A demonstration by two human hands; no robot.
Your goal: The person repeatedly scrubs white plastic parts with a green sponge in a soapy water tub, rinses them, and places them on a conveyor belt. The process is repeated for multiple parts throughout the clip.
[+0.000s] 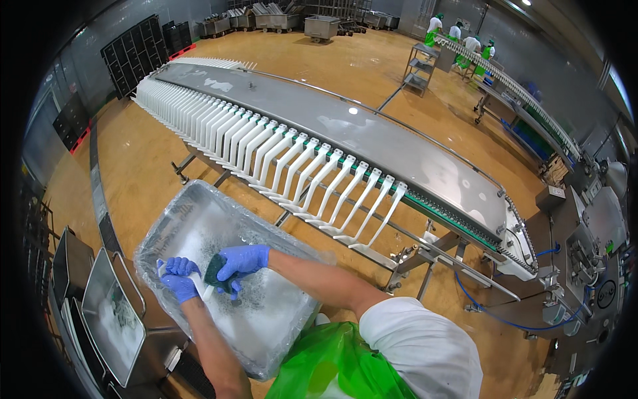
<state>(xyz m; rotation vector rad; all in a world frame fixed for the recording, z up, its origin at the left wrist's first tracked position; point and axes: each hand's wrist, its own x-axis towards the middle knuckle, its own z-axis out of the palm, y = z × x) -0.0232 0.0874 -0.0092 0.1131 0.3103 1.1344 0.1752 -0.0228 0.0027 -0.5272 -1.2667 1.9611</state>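
Both my hands wear blue gloves and work over a grey tub (174, 214) lined with clear plastic and filled with soapy foam. My left hand (178, 278) grips a narrow white plastic part (201, 288), held slantwise just above the suds. My right hand (240, 262) presses a dark green scouring sponge (216, 272) against that part. The two hands are touching around the part, near the tub's left side.
A long curved steel conveyor (372, 143) with a row of white plastic fingers (279, 154) runs behind the tub. Metal trays (113, 319) stand at lower left. Black crates (136, 50) line the far wall. Several people in white and green work at a far line (465, 43).
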